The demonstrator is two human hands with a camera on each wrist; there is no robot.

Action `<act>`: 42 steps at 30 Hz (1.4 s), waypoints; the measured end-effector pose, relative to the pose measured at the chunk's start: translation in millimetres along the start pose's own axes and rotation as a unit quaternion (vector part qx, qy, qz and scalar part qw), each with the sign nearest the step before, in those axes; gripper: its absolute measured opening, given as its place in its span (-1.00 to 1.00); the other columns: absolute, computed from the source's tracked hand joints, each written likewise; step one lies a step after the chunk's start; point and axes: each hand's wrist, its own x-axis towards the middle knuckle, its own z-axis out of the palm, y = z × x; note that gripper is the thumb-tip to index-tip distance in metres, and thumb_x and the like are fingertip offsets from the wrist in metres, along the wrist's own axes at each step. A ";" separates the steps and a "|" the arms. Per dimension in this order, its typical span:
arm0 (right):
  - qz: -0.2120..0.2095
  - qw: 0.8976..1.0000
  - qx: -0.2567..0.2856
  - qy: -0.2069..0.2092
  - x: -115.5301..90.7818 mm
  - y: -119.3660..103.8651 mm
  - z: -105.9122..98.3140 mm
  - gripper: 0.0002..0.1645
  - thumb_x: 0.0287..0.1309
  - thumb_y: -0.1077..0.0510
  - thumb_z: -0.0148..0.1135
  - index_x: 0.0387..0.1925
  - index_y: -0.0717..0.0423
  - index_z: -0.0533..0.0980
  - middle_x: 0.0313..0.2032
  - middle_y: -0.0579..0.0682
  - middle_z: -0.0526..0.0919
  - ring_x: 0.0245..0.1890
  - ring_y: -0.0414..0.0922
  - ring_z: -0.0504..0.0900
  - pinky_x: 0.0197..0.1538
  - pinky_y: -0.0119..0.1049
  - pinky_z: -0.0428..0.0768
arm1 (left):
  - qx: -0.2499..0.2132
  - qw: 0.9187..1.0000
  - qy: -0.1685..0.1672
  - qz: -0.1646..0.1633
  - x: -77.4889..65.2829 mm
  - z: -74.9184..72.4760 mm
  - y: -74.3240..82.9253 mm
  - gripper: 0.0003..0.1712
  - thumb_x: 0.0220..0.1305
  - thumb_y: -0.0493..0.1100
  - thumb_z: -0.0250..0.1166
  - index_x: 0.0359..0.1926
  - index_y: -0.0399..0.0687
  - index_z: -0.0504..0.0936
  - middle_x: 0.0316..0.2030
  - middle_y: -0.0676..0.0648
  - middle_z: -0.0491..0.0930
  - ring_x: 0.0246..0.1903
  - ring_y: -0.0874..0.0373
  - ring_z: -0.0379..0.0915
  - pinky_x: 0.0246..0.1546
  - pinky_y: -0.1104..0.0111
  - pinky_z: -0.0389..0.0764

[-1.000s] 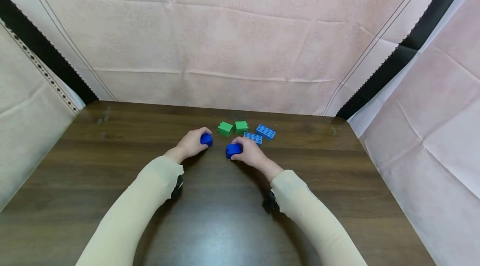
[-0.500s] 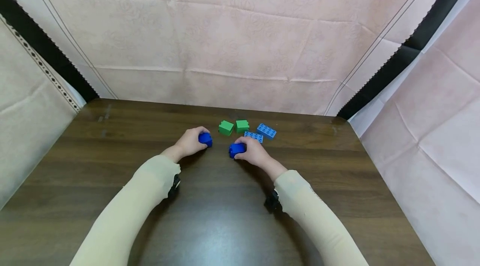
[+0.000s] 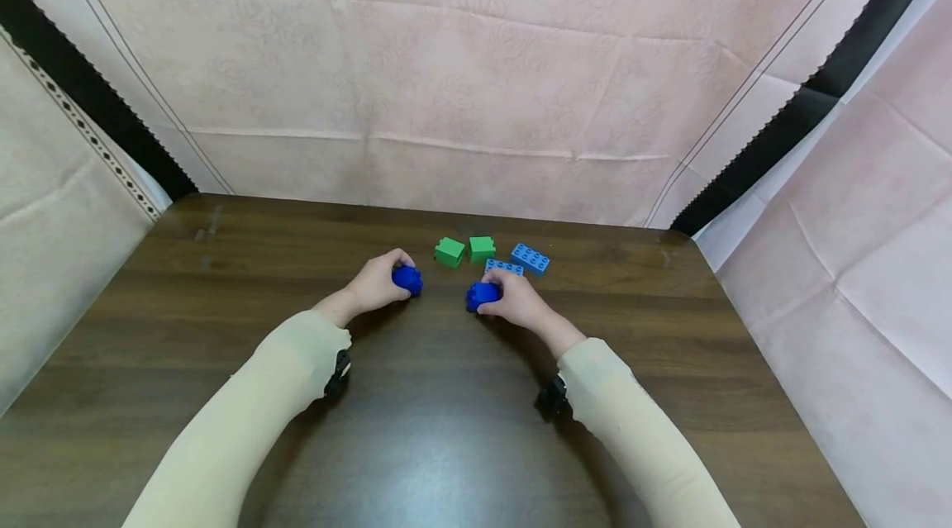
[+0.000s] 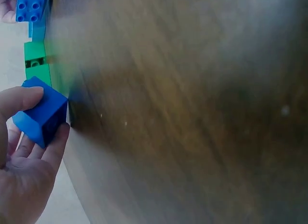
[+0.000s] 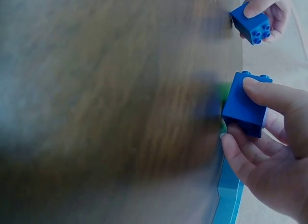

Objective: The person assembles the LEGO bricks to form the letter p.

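Cloth (image 3: 476, 73) backs a brown table (image 3: 416, 437); fingers (image 5: 237, 154) grip blue bricks (image 5: 242, 102).

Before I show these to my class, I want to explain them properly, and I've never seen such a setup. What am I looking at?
No machine here, just a person's two bare hands. The wide picture is taken from the person's head, looking forward and down. The two close pictures are taken from the wrists, each watching that hand's work, which is why things there look turned sideways. On the brown table lie a green block and a second green block, with a light blue block and a second light blue block to their right. The left hand holds a dark blue block between thumb and fingers; the right hand holds another dark blue block the same way. The two held blocks are apart.
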 end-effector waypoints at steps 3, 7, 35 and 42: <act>0.005 1.000 0.005 0.001 -2.0 2.9 -1.7 -0.58 0.02 0.17 0.37 -0.08 0.13 0.43 -0.02 0.11 0.56 -0.02 0.03 0.51 0.10 -0.04 0.54 | -0.017 1.000 -0.002 0.001 -1.5 2.1 3.5 -0.52 0.09 -0.34 0.32 0.03 -0.24 0.36 0.09 -0.36 0.41 0.09 -0.26 0.36 0.12 -0.07 0.43; 0.011 1.000 0.005 -0.002 -5.5 4.4 -3.4 -0.59 0.03 0.18 0.37 -0.10 0.12 0.41 -0.03 0.11 0.55 -0.03 0.02 0.50 0.09 -0.05 0.54 | -0.029 1.000 -0.004 0.009 -2.6 5.9 6.6 -0.53 0.07 -0.34 0.33 0.01 -0.25 0.38 0.06 -0.35 0.43 0.08 -0.23 0.37 0.13 -0.05 0.43; 0.003 0.999 0.043 0.000 -33.2 3.6 -17.3 -0.56 0.12 0.17 0.26 -0.03 0.15 0.28 0.09 0.26 0.48 0.14 0.15 0.45 0.15 0.05 0.48 | -0.070 0.997 -0.017 0.042 -12.9 38.5 29.3 -0.57 -0.01 -0.38 0.39 -0.11 -0.21 0.42 -0.10 -0.24 0.53 -0.06 -0.07 0.44 0.07 0.08 0.49; -0.011 0.998 0.061 0.015 -37.8 3.0 -17.0 -0.59 0.11 0.15 0.29 -0.08 0.13 0.31 0.00 0.22 0.52 0.00 0.10 0.52 0.04 -0.03 0.55 | -0.075 0.996 -0.012 0.041 -12.3 46.0 29.5 -0.57 -0.02 -0.38 0.40 -0.13 -0.21 0.41 -0.12 -0.24 0.53 -0.08 -0.05 0.46 0.04 0.11 0.52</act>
